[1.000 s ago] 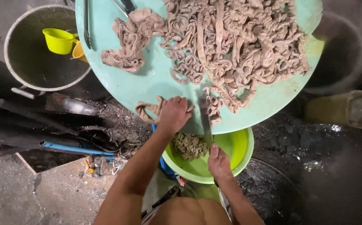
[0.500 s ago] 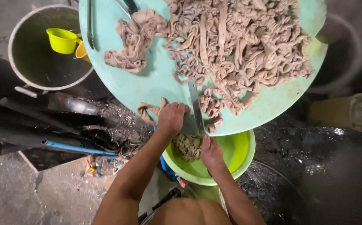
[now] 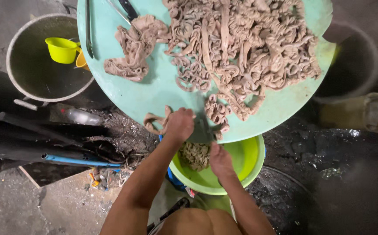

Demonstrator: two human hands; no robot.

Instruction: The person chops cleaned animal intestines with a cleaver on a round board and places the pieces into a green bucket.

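A heap of pale brown intestines [image 3: 241,52] covers a round mint-green tray [image 3: 163,93]. My left hand [image 3: 180,124] is closed on a strip of intestine [image 3: 154,122] that hangs over the tray's near edge. Just to its right, my right hand [image 3: 219,159] grips a knife [image 3: 205,128] whose blurred blade points up onto the tray rim. Below that edge stands a lime-green bowl [image 3: 245,163], and the right hand hovers over it. Cut intestine pieces [image 3: 195,154] lie inside the bowl.
A metal pot [image 3: 23,87] at the left holds a yellow-green cup [image 3: 63,48] and an orange one. Tongs [image 3: 88,30] and a dark-handled tool [image 3: 129,8] lie on the tray's far left. A dark basin [image 3: 354,61] sits right; a plastic bottle [image 3: 82,116] and blue pipe [image 3: 80,161] lie left.
My right hand has shifted slightly left with the knife, closer to my left hand. The left hand stays at the tray edge on the strip.
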